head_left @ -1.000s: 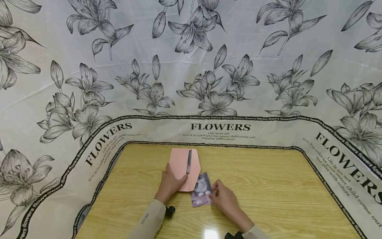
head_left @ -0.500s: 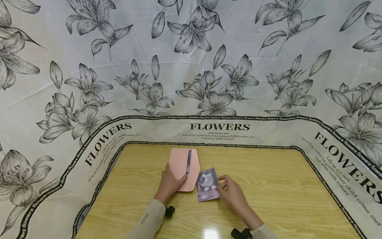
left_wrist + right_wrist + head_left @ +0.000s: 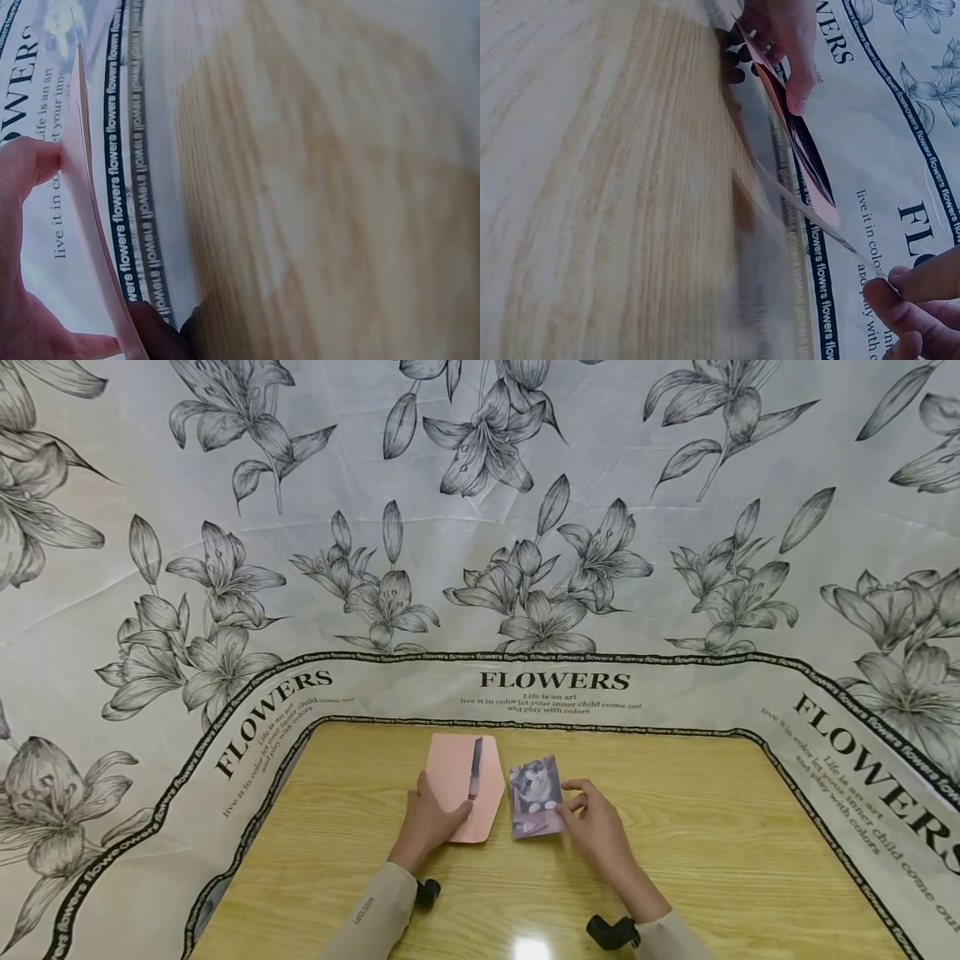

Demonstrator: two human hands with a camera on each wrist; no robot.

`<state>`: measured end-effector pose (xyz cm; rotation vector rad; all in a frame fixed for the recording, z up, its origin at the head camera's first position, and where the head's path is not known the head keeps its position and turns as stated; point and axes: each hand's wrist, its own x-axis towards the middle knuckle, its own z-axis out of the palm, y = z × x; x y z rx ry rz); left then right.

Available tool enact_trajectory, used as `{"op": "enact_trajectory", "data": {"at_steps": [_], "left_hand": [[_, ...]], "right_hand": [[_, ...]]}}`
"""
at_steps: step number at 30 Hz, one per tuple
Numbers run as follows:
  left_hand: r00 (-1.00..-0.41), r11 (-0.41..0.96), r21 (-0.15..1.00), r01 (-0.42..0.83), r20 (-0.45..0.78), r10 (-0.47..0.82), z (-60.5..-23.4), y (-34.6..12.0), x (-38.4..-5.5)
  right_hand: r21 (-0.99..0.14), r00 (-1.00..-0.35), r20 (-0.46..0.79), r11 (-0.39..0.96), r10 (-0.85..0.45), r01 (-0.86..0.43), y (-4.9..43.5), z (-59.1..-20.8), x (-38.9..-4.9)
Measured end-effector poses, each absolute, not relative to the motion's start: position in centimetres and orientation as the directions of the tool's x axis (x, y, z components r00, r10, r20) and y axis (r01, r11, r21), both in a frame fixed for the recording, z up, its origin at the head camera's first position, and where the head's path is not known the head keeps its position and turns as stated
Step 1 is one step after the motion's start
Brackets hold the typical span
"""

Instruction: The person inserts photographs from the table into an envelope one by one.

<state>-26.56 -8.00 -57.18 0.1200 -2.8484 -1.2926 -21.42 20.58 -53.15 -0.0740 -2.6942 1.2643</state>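
In the head view my left hand grips a pink envelope at its lower part, thumb across the front. A narrow dark, purplish printed strip shows in the envelope's slit. To the right, my right hand pinches the right edge of a small photo card picturing a cat. A gap separates card and envelope. The left wrist view has the envelope edge-on between thumb and fingers. In the right wrist view the thin card is seen edge-on, and the envelope gapes beyond it.
Both hands are over a yellow wood-grain table, with a light reflection near its front edge. A white cloth printed with flowers and lettering rises along the back and both sides. Dark wrist devices sit at both cuffs.
My right hand has drawn the cat card away from the envelope's lower right edge, rightward and farther up the table. My left hand and the envelope have stayed in place.
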Motion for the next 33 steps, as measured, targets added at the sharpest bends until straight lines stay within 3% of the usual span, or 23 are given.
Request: {"op": "enact_trajectory", "data": {"at_steps": [18, 33], "left_hand": [[-0.997, 0.664, 0.745, -0.062, -0.018, -0.074, -57.6, -8.0, -26.8], [-0.997, 0.671, 0.739, -0.061, -0.014, -0.075, -57.4, -8.0, -26.7]], "right_hand": [[-0.842, -0.965, 0.207, 0.531, 0.161, -0.092, 19.7, -52.7, -24.3], [-0.899, -0.965, 0.192, 0.426, 0.176, -0.101, 17.1, -53.7, -26.6]]}}
